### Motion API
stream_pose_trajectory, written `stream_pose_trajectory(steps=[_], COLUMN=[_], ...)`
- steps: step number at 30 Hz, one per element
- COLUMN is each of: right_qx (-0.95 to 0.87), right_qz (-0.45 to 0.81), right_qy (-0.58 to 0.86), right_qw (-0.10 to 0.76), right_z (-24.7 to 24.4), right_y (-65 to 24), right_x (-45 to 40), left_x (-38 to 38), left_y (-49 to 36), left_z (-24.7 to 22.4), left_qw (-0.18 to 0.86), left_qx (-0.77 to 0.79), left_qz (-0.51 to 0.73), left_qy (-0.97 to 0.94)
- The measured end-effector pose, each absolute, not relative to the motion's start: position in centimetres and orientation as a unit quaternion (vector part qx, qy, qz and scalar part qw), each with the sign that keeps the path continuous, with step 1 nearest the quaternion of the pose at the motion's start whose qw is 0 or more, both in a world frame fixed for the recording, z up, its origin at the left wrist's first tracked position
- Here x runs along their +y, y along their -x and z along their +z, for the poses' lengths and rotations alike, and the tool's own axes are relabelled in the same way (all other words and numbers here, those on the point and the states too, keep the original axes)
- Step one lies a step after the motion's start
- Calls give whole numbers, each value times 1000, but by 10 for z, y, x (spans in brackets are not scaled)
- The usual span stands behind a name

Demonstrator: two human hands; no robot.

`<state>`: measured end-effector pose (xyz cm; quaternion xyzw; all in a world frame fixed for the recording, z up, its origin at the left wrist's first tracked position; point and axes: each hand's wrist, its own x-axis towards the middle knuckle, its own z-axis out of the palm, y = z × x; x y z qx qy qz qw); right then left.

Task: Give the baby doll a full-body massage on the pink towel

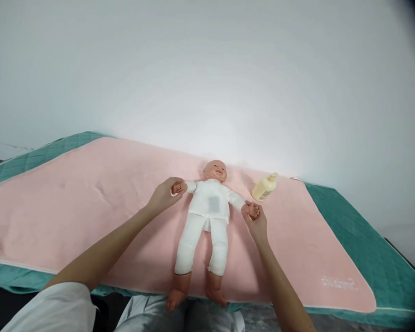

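A baby doll [211, 198] in a white cloth body lies on its back, its head toward the wall and its feet at the near edge. Its arms are spread out to both sides. My left hand [164, 196] is closed around the doll's hand on the left side of the view. On the other side, my right hand [258, 226] grips the doll's other hand, with the small fingers showing above mine. A pale yellow pump bottle [263, 187] lies tilted on the mat, just beyond my right hand and apart from it.
The pink mat [90, 198] lies over a green quilted cover [352, 230], which shows at the sides and front. Behind them rises a plain white wall [207, 69]. My legs [207, 318] are close to the near edge, under the doll's feet.
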<state>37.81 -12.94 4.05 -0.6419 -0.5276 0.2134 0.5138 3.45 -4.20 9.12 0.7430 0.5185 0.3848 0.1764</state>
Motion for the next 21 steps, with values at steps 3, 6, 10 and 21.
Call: stream_pose_trajectory(steps=[3, 6, 10, 21], right_qx=[-507, -517, -541, -609], right_qz=[252, 268, 279, 269], right_qy=[649, 644, 638, 620], right_qw=[509, 495, 471, 414], right_z=[26, 14, 6, 3], right_y=[-370, -364, -361, -357], right_x=[-149, -160, -167, -175], left_x=[-64, -79, -91, -101], left_y=[-35, -33, -30, -35], left_z=[68, 45, 29, 18], left_qw=[158, 147, 143, 132], left_qx=[537, 535, 532, 540], left_qz=[379, 372, 342, 321], left_qy=[-737, -744, -761, -767])
